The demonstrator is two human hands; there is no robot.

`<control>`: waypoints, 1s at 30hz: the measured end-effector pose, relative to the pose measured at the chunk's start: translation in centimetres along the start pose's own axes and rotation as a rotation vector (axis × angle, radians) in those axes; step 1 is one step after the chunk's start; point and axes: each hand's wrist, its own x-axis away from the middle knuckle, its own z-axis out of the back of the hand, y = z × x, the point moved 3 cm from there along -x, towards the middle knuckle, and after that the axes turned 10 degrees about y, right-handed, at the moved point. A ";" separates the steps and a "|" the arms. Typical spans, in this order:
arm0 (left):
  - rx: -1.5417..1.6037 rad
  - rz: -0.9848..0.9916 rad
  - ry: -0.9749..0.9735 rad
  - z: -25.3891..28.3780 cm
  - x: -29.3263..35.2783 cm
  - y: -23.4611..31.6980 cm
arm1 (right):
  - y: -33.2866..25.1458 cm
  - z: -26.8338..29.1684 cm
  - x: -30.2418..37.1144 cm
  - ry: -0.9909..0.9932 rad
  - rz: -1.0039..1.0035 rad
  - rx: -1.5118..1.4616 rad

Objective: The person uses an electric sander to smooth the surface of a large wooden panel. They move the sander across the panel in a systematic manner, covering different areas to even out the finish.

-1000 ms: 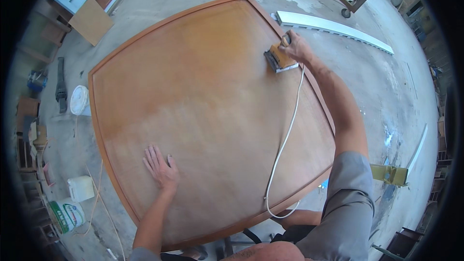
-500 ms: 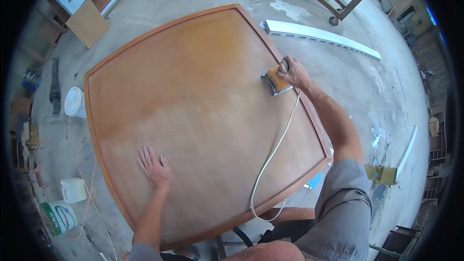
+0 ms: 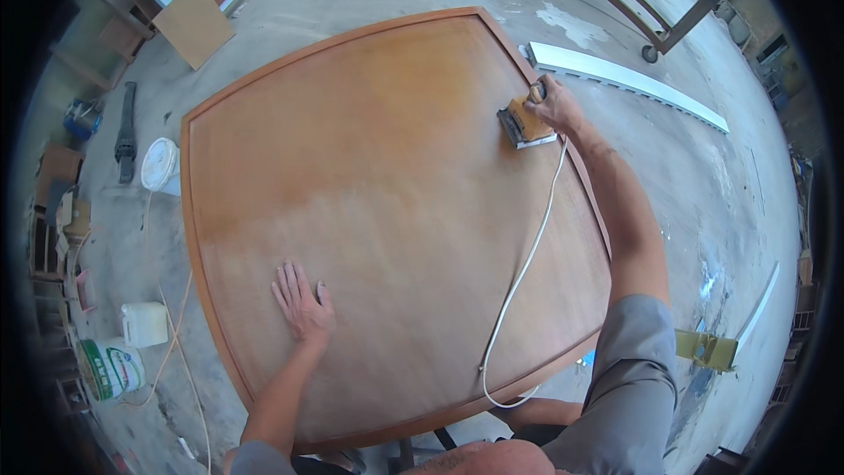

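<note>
A large reddish-brown wooden panel (image 3: 378, 255) with a raised rim lies in front of me; its far part is more orange, its near part paler and dusty. My right hand (image 3: 556, 104) is closed round the grip of a yellow-and-black electric sander (image 3: 527, 126), whose pad rests on the panel close to the right rim. A white power cord (image 3: 527, 268) loops from the sander across the panel and over its near edge. Flat on the panel's left near part lies my left hand (image 3: 305, 303), fingers spread, holding nothing.
Left of the panel stand a white bucket (image 3: 161, 165), a pale jug (image 3: 144, 325) and a green-and-white tub (image 3: 112, 369), with thin cords on the concrete floor. A long white strip (image 3: 629, 86) lies beyond the right rim. A wheeled metal frame (image 3: 677, 35) stands at the far right.
The whole view has shifted, so the panel and floor things sit further right. The sander, still in my right hand, has moved slightly farther along the right rim. My left hand stays flat.
</note>
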 end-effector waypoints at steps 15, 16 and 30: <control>0.019 -0.001 0.049 -0.8 0.0 0.2 | 3.1 4.1 10.0 -0.032 0.096 -0.028; 0.013 0.001 0.043 -0.7 0.0 0.2 | 3.2 4.3 10.3 -0.028 0.095 -0.022; 0.032 0.000 0.014 -0.2 -0.1 0.1 | -0.1 -1.2 -2.4 -0.009 -0.024 0.006</control>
